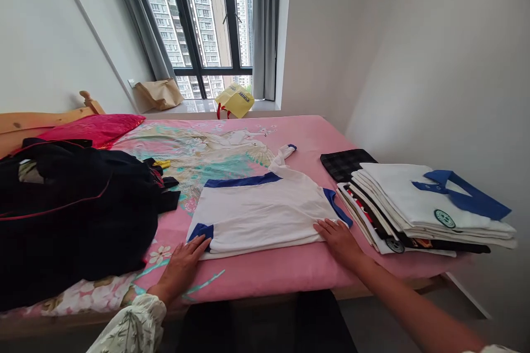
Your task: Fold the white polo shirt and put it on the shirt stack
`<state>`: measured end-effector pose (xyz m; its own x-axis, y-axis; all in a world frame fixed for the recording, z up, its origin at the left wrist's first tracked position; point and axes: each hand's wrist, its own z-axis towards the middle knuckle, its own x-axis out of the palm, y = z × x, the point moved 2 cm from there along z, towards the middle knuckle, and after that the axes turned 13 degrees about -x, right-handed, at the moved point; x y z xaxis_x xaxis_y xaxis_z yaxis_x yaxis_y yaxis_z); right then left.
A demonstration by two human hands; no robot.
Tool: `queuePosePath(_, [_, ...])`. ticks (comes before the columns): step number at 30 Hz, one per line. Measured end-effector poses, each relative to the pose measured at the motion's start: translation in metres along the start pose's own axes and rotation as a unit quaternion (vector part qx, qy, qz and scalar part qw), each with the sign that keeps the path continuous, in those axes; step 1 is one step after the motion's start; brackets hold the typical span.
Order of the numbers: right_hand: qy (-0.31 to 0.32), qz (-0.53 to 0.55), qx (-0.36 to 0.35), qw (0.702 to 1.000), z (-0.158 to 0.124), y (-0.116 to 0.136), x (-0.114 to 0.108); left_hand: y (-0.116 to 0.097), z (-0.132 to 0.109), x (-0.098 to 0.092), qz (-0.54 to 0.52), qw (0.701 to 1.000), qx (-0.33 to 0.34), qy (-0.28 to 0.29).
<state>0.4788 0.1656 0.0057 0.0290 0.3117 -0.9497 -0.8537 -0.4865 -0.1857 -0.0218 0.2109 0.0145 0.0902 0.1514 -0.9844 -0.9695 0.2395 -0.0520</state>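
A white shirt with blue trim lies partly folded on the pink bed, its near edge toward me. One sleeve sticks out at the far side, ending in a blue cuff. My left hand rests flat on the shirt's near left corner, by a blue patch of trim. On the near right corner, close to another blue band, lies my right hand, palm down with fingers stretched out. Neither hand grips the cloth.
To the right stands a stack of folded shirts, with a dark checked cloth behind it. Dark clothes are heaped at the left, near a red pillow. A paper bag and a yellow bag sit by the window.
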Motion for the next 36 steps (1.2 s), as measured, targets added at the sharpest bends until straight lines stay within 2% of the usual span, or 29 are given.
queuePosePath(4, [-0.002,0.007,0.025,1.0,0.012,-0.001,-0.005,-0.005,0.01,-0.009,-0.028,0.999,-0.021,0.019])
queuePosePath(8, [-0.009,0.003,0.001,1.0,0.001,-0.001,-0.016,0.001,0.009,-0.029,-0.038,0.998,0.01,0.052])
queuePosePath(12, [-0.024,-0.009,-0.041,0.999,-0.037,0.012,-0.025,0.007,-0.022,-0.039,-0.025,0.996,0.049,0.067])
queuePosePath(15, [-0.013,0.002,-0.048,0.999,-0.066,0.029,-0.028,0.006,-0.055,-0.034,0.004,0.995,0.027,0.1])
queuePosePath(17, [0.005,0.026,-0.033,0.999,-0.073,0.041,-0.035,0.002,-0.071,-0.033,0.02,0.996,0.006,0.085])
queuePosePath(20, [0.011,0.086,0.004,0.996,-0.054,0.062,-0.055,-0.016,-0.075,-0.042,0.003,1.0,0.02,0.009])
queuePosePath(23, [-0.025,0.154,0.022,0.988,-0.006,0.091,-0.076,-0.053,-0.06,-0.052,-0.054,0.995,0.077,-0.042])
queuePosePath(25, [-0.053,0.183,0.006,0.982,0.029,0.112,-0.08,-0.081,-0.048,-0.052,-0.081,0.99,0.111,-0.042])
queuePosePath(27, [-0.062,0.195,-0.02,0.979,0.055,0.129,-0.072,-0.101,-0.04,-0.045,-0.079,0.992,0.098,-0.027])
queuePosePath(29, [-0.043,0.191,-0.031,0.98,0.066,0.136,-0.054,-0.107,-0.036,-0.032,-0.061,0.998,0.025,-0.009])
queuePosePath(31, [-0.014,0.176,-0.032,0.984,0.065,0.135,-0.03,-0.101,-0.037,-0.02,-0.05,0.997,-0.057,0.01])
queuePosePath(33, [-0.005,0.159,-0.029,0.987,0.058,0.13,-0.01,-0.091,-0.039,-0.013,-0.064,0.992,-0.101,0.036])
queuePosePath(36, [-0.022,0.144,-0.03,0.989,0.049,0.125,0.006,-0.077,-0.032,-0.018,-0.087,0.984,-0.142,0.061])
